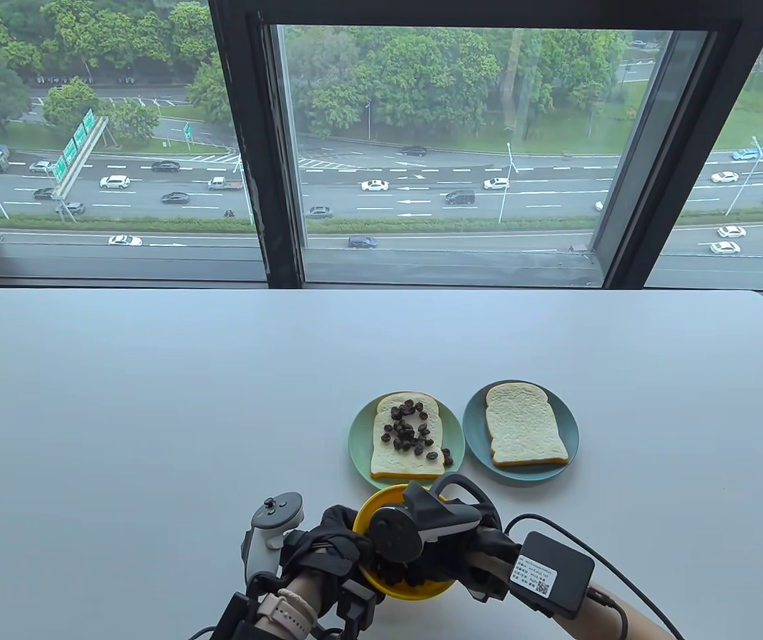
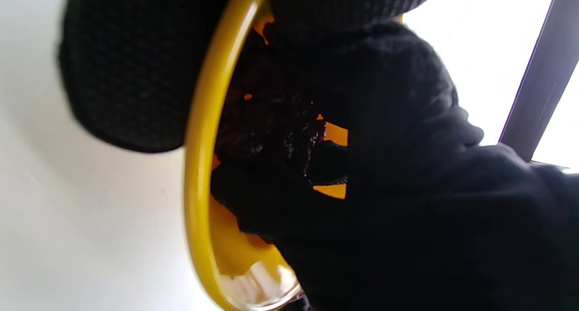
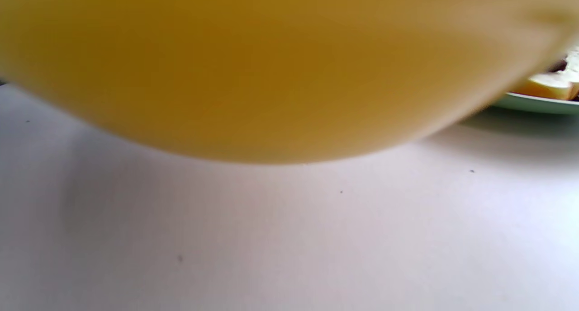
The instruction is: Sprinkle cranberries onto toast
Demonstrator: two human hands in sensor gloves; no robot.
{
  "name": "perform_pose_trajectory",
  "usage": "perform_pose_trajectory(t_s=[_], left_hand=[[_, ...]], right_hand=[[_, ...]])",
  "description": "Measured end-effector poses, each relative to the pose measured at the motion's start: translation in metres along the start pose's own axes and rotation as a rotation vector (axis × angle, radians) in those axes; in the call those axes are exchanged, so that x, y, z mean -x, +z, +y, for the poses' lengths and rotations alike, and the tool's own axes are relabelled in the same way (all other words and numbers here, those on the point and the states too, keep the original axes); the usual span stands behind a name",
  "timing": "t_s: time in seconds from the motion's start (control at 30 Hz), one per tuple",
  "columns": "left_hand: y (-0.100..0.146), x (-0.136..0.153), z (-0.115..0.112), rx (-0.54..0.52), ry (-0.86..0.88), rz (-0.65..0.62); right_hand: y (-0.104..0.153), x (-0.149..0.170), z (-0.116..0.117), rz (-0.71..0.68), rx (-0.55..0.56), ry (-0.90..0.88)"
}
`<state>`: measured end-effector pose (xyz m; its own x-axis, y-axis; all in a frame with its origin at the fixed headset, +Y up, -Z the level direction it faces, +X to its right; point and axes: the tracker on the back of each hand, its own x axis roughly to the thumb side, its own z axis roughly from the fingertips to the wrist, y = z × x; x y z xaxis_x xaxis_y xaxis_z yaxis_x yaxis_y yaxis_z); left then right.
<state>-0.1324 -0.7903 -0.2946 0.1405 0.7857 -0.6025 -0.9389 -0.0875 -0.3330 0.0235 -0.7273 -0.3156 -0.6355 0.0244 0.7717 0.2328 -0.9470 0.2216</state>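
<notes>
A yellow bowl [image 1: 376,505] of dark cranberries [image 1: 391,571] sits at the table's near edge. My left hand [image 1: 344,537] grips the bowl's left rim. My right hand [image 1: 418,567] reaches down into the bowl, its tracker hiding most of the inside. In the left wrist view the right hand's fingers [image 2: 398,134] pinch cranberries [image 2: 289,134] inside the bowl's rim [image 2: 195,166]. A toast slice [image 1: 388,460] topped with several cranberries lies on a green plate [image 1: 357,443] just behind the bowl. A plain toast slice [image 1: 523,425] lies on a blue plate [image 1: 571,433] to its right.
The white table [image 1: 154,413] stretches left and back to a window. The right wrist view shows the bowl's outer wall [image 3: 271,67] close up, with the green plate's edge [image 3: 529,102] at the right. A black sensor box [image 1: 550,572] and its cable sit on my right forearm.
</notes>
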Motion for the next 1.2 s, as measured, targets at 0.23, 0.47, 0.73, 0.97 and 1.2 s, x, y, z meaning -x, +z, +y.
perform_pose_trajectory(t_s=[0.23, 0.47, 0.73, 0.97, 1.2], left_hand=[[0.0, 0.002, 0.0, 0.0, 0.0, 0.014], [-0.004, 0.005, -0.002, -0.001, -0.007, 0.038], [-0.004, 0.0, 0.0, -0.004, -0.075, 0.039], [-0.006, 0.003, -0.003, 0.034, -0.063, 0.056], [-0.004, 0.008, -0.002, 0.063, -0.085, 0.095]], right_hand=[[0.006, 0.002, 0.004, 0.014, 0.107, 0.043], [0.01, 0.003, 0.006, -0.002, 0.153, 0.08], [0.029, 0.024, -0.035, 0.045, 0.309, -0.005], [-0.005, 0.049, -0.06, 0.152, 0.31, -0.047], [-0.081, 0.08, -0.036, 0.275, 0.181, -0.073]])
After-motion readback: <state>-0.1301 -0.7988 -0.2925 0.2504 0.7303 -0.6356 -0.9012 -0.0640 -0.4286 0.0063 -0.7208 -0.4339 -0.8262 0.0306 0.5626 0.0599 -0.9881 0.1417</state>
